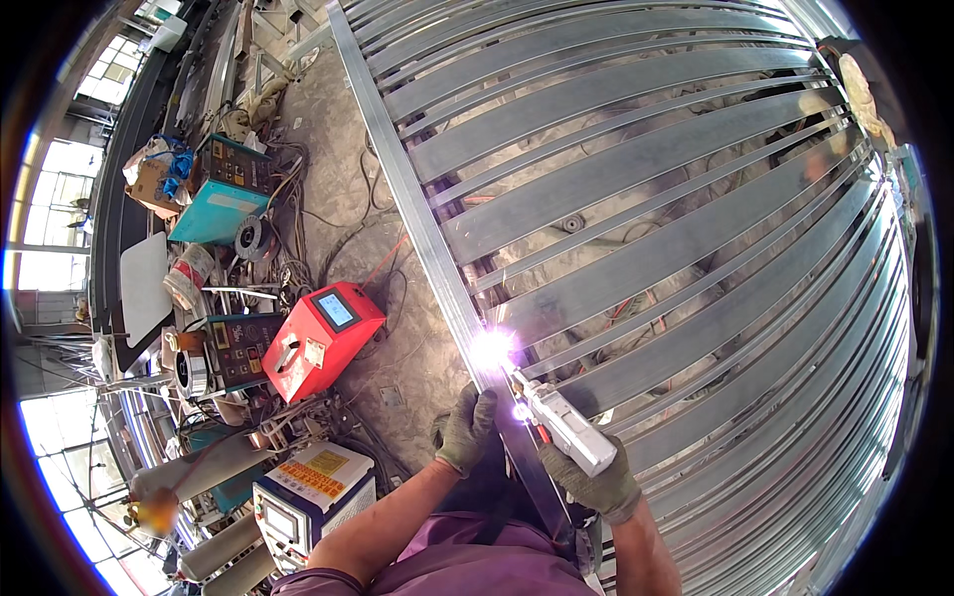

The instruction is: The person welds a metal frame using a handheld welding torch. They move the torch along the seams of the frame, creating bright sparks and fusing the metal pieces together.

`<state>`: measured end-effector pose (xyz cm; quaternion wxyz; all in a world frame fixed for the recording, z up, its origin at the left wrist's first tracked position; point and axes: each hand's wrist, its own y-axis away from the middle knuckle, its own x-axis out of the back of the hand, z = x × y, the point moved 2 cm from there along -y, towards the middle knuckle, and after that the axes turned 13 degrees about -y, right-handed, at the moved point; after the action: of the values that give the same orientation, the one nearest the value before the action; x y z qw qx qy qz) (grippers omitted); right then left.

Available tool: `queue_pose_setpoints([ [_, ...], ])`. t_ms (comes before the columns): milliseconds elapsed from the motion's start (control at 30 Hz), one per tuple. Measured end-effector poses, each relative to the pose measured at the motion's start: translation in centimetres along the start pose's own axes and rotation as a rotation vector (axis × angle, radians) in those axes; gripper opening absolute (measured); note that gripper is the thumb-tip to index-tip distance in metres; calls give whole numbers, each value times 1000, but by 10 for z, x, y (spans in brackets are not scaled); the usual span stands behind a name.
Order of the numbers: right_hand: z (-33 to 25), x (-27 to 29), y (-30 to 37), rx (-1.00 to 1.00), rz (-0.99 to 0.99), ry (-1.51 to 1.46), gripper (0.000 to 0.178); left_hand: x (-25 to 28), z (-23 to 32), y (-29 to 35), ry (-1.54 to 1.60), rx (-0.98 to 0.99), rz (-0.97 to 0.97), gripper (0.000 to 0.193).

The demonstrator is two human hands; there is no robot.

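My right hand (601, 482), in a grey-green work glove, is closed round a white handheld welding gun (571, 427). The gun's tip points up and left at the metal frame's side rail (422, 233), where a glaring white-violet weld spot (492, 350) hides the joint. Also gloved, my left hand (465, 429) has its fingers curled together against the rail's outer edge, just below the glare. From the rail, many flat grey slats (596, 223), wide and narrow, run off to the right. A second, smaller glow shows beside the gun's nozzle.
Left of the frame stand a red machine with a screen (328, 338), a teal machine (224, 189) and a white cabinet unit (316, 487). Cables (288, 228) tangle on the concrete floor, near gas cylinders (199, 467). A tan glove-like shape (865, 99) shows at the frame's far right.
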<state>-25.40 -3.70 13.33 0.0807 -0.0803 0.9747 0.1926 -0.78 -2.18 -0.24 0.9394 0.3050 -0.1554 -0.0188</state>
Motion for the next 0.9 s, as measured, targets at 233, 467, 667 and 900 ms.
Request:
queue_pose_setpoints([
  [233,2,2,1,-28,-17,-26,36,-3,-6,-3,99,-1,-9,45],
  [467,5,0,3,0,17,42,37,-3,-11,-3,91,-10,-20,46],
  [667,4,1,3,14,18,53,36,-3,-7,-2,96,-5,-12,45],
  [900,-1,1,3,-13,28,119,36,-3,-3,-2,119,-17,-41,39],
])
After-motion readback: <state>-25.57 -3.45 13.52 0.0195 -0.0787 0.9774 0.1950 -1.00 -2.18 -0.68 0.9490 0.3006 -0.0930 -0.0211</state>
